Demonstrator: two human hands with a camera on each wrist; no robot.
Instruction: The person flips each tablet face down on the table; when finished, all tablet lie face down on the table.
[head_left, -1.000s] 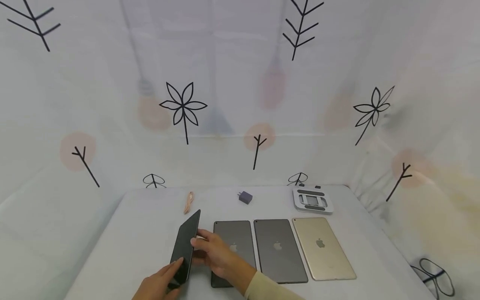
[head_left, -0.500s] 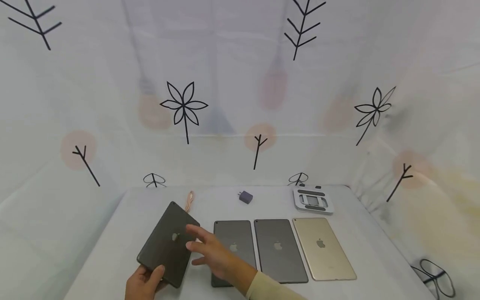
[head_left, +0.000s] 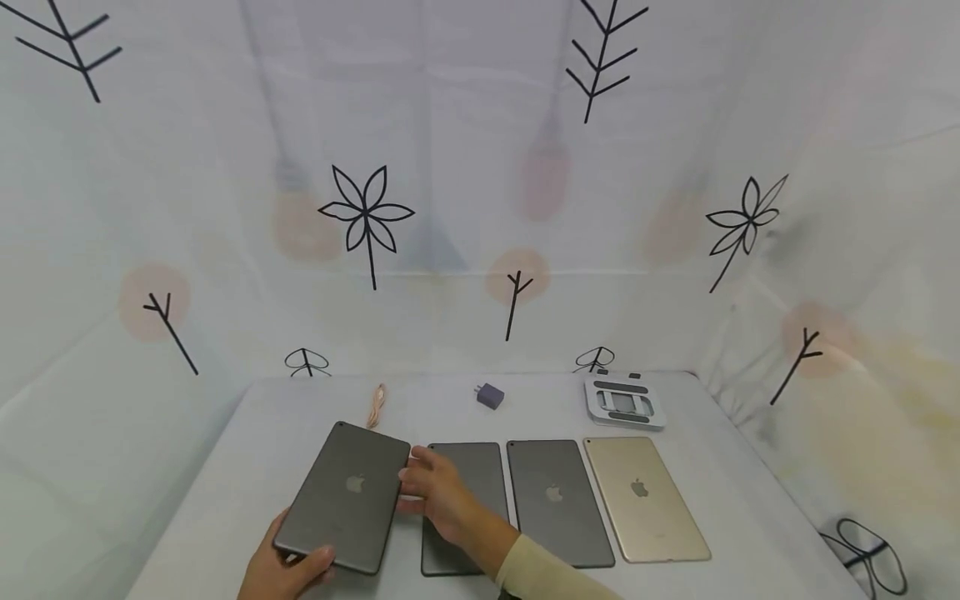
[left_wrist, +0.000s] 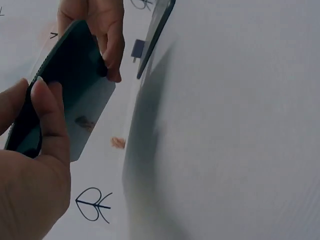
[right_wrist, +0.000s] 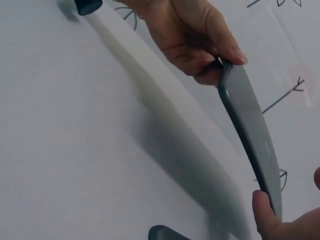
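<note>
A dark grey tablet is held above the left part of the table, its back with the apple logo facing up toward me. My left hand grips its near left corner, thumb on the back and fingers underneath. At the right edge, my right hand holds the tablet between fingers and thumb. The left wrist view shows the tablet's dark, glossy screen on the underside, with left fingertips against it. In the right wrist view the tablet's thin edge runs between both hands.
To the right lie two more grey tablets, one partly behind my right hand and one beside it, then a gold tablet. Behind them are a coiled pinkish cable, a dark plug adapter and a white-grey folded stand.
The tablet has turned from nearly edge-on, screen leftward, to back-up, and its far end has lowered. My right hand let go, spread its fingers near the back, then took the right edge.
</note>
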